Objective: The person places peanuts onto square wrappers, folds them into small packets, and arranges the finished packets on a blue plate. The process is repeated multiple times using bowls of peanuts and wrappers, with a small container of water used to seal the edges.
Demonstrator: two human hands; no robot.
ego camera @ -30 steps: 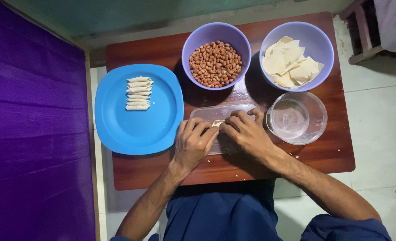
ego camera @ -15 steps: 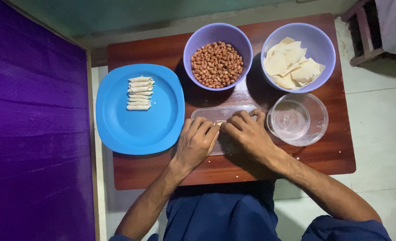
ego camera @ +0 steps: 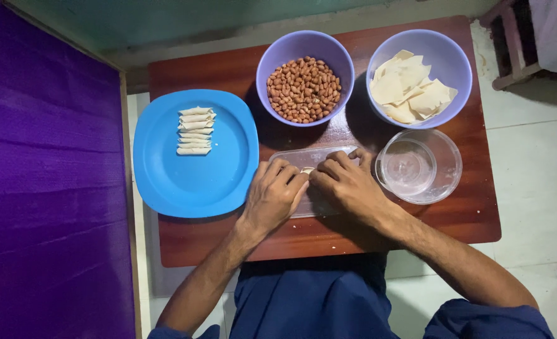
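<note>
Head view: both hands (ego camera: 310, 188) pinch a pale wrapper (ego camera: 307, 170) over a clear tray (ego camera: 310, 156).

Dim, warm light falls from above on the table (ego camera: 454, 213), with a soft sheen on its wood between the bowls. Bowls cast dark shadows to the lower left. Focus is sharp at centre; the corners darken, and the floor (ego camera: 529, 188) looks greyish.

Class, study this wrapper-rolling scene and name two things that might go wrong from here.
The clear bowl sits right beside the right hand; a sideways nudge might tip it. The small wrapper piece pinched between the right hand and the left hand over the clear tray may tear or unroll.
</note>
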